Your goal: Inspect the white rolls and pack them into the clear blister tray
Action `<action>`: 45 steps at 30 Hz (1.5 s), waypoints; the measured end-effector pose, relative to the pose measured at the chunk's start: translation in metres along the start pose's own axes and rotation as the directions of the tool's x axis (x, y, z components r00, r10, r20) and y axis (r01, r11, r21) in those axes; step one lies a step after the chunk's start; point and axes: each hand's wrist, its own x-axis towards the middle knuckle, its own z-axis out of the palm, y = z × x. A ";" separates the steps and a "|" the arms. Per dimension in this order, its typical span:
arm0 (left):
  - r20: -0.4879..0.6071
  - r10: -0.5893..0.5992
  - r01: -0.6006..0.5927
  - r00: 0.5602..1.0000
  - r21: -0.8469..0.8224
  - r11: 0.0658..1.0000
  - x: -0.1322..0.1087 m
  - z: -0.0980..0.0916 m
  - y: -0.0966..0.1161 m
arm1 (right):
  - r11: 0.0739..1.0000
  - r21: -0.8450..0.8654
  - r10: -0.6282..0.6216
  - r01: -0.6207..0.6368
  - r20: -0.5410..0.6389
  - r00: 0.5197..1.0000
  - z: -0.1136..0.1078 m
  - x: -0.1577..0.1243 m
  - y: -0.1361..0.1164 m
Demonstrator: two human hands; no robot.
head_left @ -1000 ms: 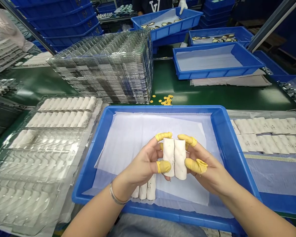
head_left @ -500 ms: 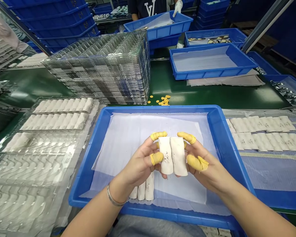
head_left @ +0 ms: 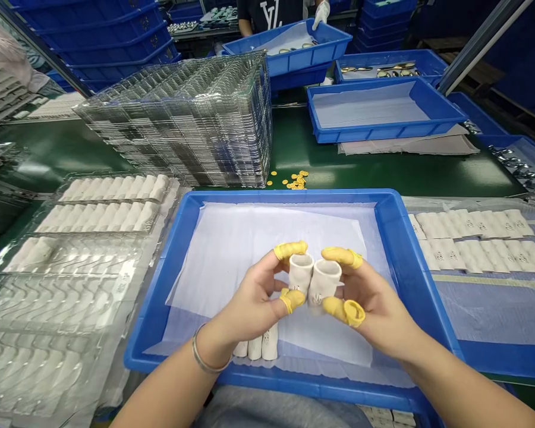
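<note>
Yellow finger cots cover the tips of my left hand (head_left: 261,297), which is closed on a white hollow tube (head_left: 300,273) with dark print. My right hand (head_left: 372,300), also in yellow cots, grips a second white tube (head_left: 324,280) by its sides. The two tubes are held side by side, their open round ends tipped up toward me. Below them is a blue tray (head_left: 294,386) lined with thin white sheets (head_left: 249,255). Several more white printed tubes (head_left: 263,345) lie in it by the near edge, partly hidden by my left wrist.
On the left are clear plastic trays (head_left: 80,255), some rows filled with white tubes. A tall stack of clear trays (head_left: 196,131) stands behind. Printed tubes (head_left: 477,238) lie in rows at right. Small yellow rolls (head_left: 298,179) and blue trays (head_left: 374,137) sit beyond; a gloved co-worker's hand (head_left: 321,13) touches one.
Both hands have tilted the two tubes, so their open upper ends now face me instead of their printed sides. My right thumb has shifted inward and down.
</note>
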 end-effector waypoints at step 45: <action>0.051 0.486 -0.437 0.872 0.528 0.728 0.001 0.004 0.003 | 0.802 -0.481 -0.365 0.353 0.072 0.928 0.001 0.001 0.000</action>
